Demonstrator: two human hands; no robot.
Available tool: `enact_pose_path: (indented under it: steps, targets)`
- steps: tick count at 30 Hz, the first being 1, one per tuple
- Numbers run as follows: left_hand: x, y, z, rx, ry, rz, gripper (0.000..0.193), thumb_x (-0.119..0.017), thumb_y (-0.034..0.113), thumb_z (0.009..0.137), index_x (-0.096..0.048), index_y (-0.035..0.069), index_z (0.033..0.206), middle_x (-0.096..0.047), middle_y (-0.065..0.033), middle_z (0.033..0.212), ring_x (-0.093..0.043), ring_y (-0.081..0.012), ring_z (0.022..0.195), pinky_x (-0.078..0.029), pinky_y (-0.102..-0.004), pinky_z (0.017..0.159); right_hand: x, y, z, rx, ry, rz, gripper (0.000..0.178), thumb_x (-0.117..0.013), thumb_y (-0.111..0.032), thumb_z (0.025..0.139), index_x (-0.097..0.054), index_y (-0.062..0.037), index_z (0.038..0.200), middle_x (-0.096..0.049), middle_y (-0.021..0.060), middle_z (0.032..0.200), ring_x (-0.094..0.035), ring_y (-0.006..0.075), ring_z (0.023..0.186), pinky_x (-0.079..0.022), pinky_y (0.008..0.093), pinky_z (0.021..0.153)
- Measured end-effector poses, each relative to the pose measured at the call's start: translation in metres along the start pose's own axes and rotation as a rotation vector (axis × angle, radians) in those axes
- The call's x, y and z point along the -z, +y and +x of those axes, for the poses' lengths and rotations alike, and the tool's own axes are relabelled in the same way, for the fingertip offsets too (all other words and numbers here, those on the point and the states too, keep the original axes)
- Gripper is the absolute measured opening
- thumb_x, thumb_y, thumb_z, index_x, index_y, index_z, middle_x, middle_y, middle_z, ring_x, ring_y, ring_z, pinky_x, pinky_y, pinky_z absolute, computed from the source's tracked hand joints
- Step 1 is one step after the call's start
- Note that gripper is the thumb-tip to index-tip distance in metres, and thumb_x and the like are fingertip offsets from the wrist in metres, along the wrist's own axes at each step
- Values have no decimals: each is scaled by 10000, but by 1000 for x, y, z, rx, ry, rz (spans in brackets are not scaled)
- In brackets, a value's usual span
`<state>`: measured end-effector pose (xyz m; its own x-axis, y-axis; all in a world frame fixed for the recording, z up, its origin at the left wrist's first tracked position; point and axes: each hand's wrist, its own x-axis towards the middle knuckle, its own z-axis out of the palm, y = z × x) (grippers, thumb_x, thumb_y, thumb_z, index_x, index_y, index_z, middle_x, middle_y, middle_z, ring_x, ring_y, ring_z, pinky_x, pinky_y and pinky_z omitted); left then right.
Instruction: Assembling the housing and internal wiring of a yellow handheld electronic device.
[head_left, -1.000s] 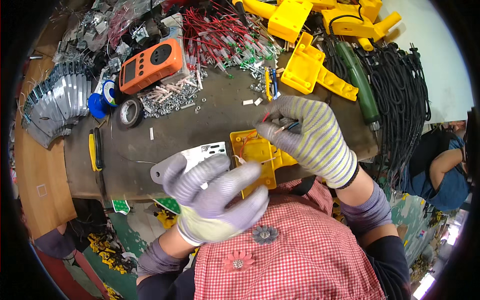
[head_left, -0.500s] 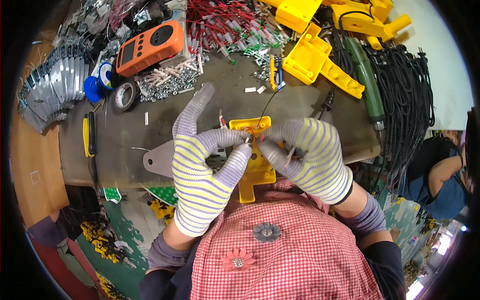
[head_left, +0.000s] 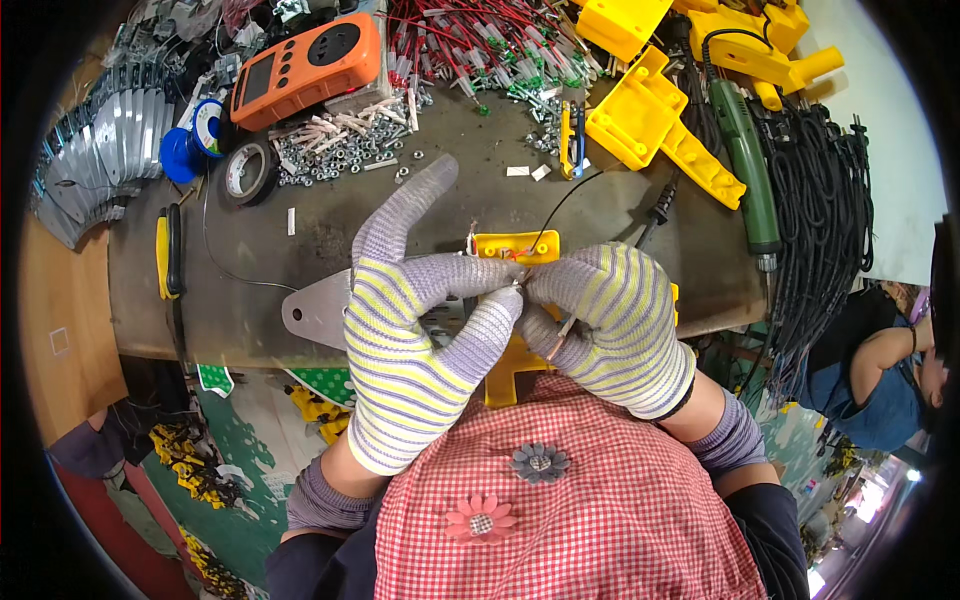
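My left hand (head_left: 415, 325), in a striped grey and yellow knit glove, pinches a small wire end between thumb and fingertip, its index finger stretched away. Against it, my right hand (head_left: 615, 325), gloved alike, is closed on a thin wire, and a copper-coloured length (head_left: 562, 338) shows across its curled fingers. The fingertips meet and hide the exact join. Behind and below them lies a yellow plastic housing (head_left: 545, 243) with small red wires inside. A thin black wire (head_left: 570, 203) arcs out of it. Next to my left hand is a grey metal plate (head_left: 315, 312) with a hole.
At the far left lie an orange meter-like device (head_left: 305, 72), black tape (head_left: 248, 172), a solder spool (head_left: 185, 150) and yellow-black pliers (head_left: 169, 255). Farther back are red wires (head_left: 460, 45) and yellow housings (head_left: 630, 115). A green tool (head_left: 745, 170) and black cords (head_left: 815, 200) lie right.
My fingertips have come together, closing the small gap between the two wire ends. My right hand has turned slightly inward. The whole view has shifted a little.
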<state>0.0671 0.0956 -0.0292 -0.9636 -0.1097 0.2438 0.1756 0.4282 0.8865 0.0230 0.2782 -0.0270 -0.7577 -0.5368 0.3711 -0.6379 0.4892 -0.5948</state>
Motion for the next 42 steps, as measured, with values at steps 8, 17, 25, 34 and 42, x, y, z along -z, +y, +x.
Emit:
enact_pose_path:
  steps: [8,17,25,34,42]
  targets:
    - [18,15,16,-192,-248,285,246,-739,18,694,-703,70,931,-500,-207,1460,-503,-348,1291,-425,-403,1055,39,7,4,357,76,-336,243,-768,-226,757,-734,-183,994,-565,25,615,-558,217,517,-418,357,487]
    - [9,4,16,-69,-275,16,209,-819,168,659,-776,120,858,-537,-181,1434,-501,-386,1290,-375,-463,1097,29,12,0,262,8,-175,169,-761,-191,733,-700,-174,890,-588,23,622,-594,247,538,-454,377,498]
    - [2,5,11,-186,-170,79,199,-757,65,671,-735,89,867,-469,-222,1487,-462,-375,1375,-397,-426,1099,49,17,-15,95,-138,204,258,-774,-165,778,-658,-98,998,-639,95,864,-610,316,715,-477,404,632]
    - [-3,7,9,-219,-105,290,202,-758,60,679,-759,92,878,-495,-195,1457,-499,-328,1321,-458,-390,1029,32,6,-12,-23,4,51,153,-772,-151,770,-686,-82,875,-647,69,767,-630,303,693,-478,426,618]
    - [-3,7,8,-202,-91,286,191,-770,54,680,-771,105,864,-508,-185,1445,-511,-312,1308,-470,-373,1009,33,4,-11,46,-17,-43,176,-789,-133,716,-679,-105,850,-630,58,720,-618,293,646,-470,415,585]
